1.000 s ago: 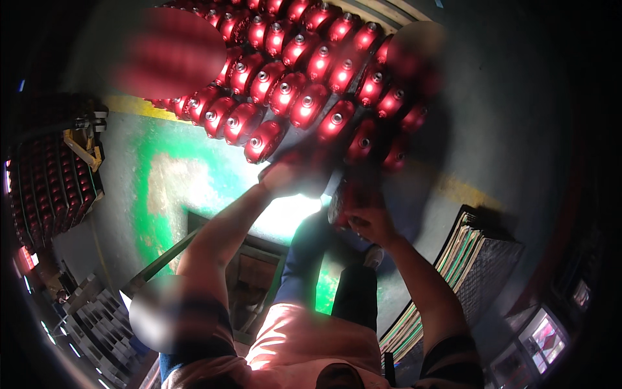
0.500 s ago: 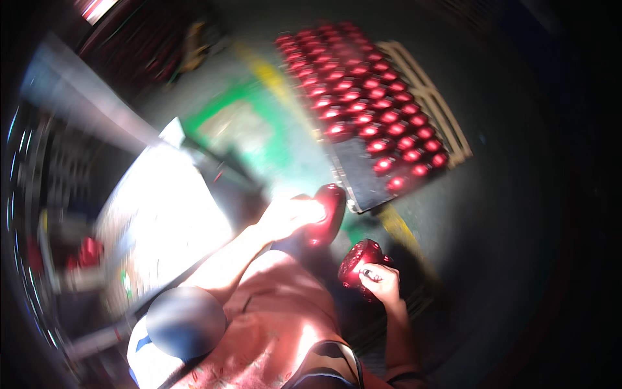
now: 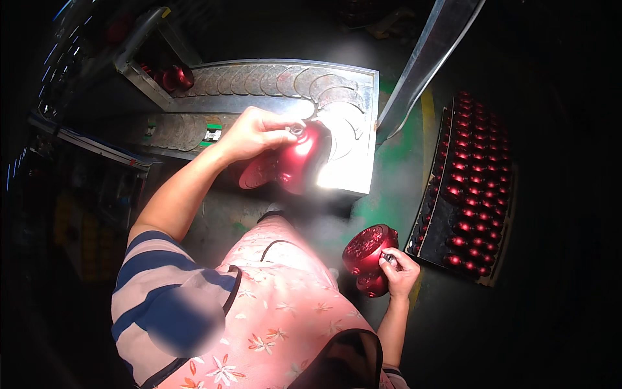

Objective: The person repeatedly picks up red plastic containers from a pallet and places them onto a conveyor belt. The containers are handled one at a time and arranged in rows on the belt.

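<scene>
2 red pieces [image 3: 301,162] in hands [image 3: 256,135], more on black sheet [image 3: 438,238]

conveyor [image 3: 259,81] ahead-left | rowed parts [image 3: 476,188] on board [image 3: 438,227], right | post [image 3: 418,68] between | part [image 3: 364,251] in right hand [image 3: 401,273]

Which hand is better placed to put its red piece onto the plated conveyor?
Left, I'd judge: the left hand holds a red piece by its neck beside the conveyor's near edge. The right hand grips another red piece farther off.
</scene>
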### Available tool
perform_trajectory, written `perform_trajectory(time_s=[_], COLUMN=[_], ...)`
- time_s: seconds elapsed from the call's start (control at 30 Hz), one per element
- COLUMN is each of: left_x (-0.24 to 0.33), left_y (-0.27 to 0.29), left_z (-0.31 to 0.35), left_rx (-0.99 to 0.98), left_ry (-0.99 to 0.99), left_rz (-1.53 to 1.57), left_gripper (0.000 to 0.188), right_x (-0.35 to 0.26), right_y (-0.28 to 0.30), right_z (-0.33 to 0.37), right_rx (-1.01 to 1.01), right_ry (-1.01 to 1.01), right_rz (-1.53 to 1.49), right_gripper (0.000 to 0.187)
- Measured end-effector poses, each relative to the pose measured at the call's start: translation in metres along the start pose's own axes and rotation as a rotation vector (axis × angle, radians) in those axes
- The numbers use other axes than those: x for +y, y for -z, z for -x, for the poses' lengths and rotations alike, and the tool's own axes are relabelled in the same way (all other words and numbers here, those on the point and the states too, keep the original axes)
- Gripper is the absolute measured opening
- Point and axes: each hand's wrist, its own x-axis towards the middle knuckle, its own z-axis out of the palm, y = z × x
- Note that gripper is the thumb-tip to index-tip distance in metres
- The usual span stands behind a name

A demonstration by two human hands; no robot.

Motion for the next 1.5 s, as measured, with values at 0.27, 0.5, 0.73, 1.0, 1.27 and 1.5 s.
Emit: perform_trajectory(time_s=[0.27, 0.5, 0.73, 1.0, 1.27, 1.5], left_x=[-0.133, -0.249, -0.342, -0.407, -0.308, -0.123], left_y=[0.324, 0.528, 0.607, 0.719, 0.62, 0.133], left_z=[-0.184, -0.336, -0.451, -0.444, -0.382, -0.307], left_rx=[0.222, 0.21, 0.126, 0.438, 0.849, -0.082], left_ry=[-0.209, 0.021, 0.075, -0.162, -0.113, -0.459], left_rz=[-0.229, -0.366, -0.497, -0.121, -0.169, 0.34], left_gripper=[0.03, 0.031, 0.034, 0.031, 0.028, 0.018], right_x=[-0.128, -0.183, -0.149, -0.122, -0.162, -0.008], right_y=[-0.328, -0.602, -0.714, -0.745, -0.61, -0.191], right_z=[-0.347, -0.59, -0.74, -0.781, -0.658, -0.385], right_rx=[-0.173, -0.391, -0.653, -0.52, -0.28, -0.09], right_ry=[0.36, 0.179, 0.095, 0.163, 0.648, 0.169], right_rz=[-0.057, 0.398, 0.484, 0.139, -0.184, -0.041], right_gripper=[0.026, 0.029, 0.034, 0.041, 0.049, 0.045])
